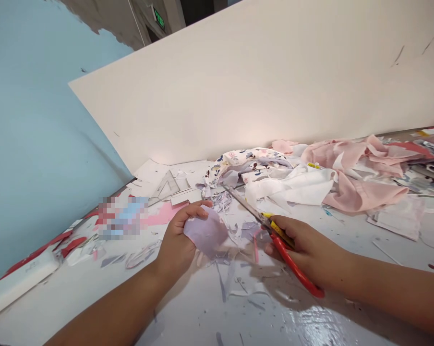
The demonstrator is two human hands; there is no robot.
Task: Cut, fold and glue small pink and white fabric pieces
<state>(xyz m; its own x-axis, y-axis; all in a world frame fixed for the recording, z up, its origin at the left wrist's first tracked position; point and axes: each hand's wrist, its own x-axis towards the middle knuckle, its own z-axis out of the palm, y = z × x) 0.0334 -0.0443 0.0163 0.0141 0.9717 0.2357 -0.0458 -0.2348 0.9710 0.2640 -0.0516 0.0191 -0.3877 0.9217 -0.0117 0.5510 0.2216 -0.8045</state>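
Head view, go: left hand (177, 238)?
— Pinching a lavender piece of fabric (207, 233), thumb and fingers closed round its left edge, piece held up low centre over the scraps
— Right hand (305, 247)?
— Wrapped round scissors (267, 223), red handle dropping below the palm, some yellow at the grip, blades close together, slanting up and left
— Cutting the lavender piece?
— No, visible gap, blades sit right of it; tips point at the floral cloth (238, 156), can't tell if touching
— Other cloth?
— White cloth (292, 187) just right of the floral one, pink cloth (361, 194) heaped further right, rumpled
— Left side?
— Clear triangle ruler (173, 182), pink sheet (162, 215) nearer, then a pixelated patch (121, 218), contents unreadable; red scraps (73, 246) along the edge, long white case (22, 278) at lower left
— Surface and back?
— White table (188, 319) strewn with thin offcuts, big white panel (238, 86) standing behind, blue wall (40, 120) to the left
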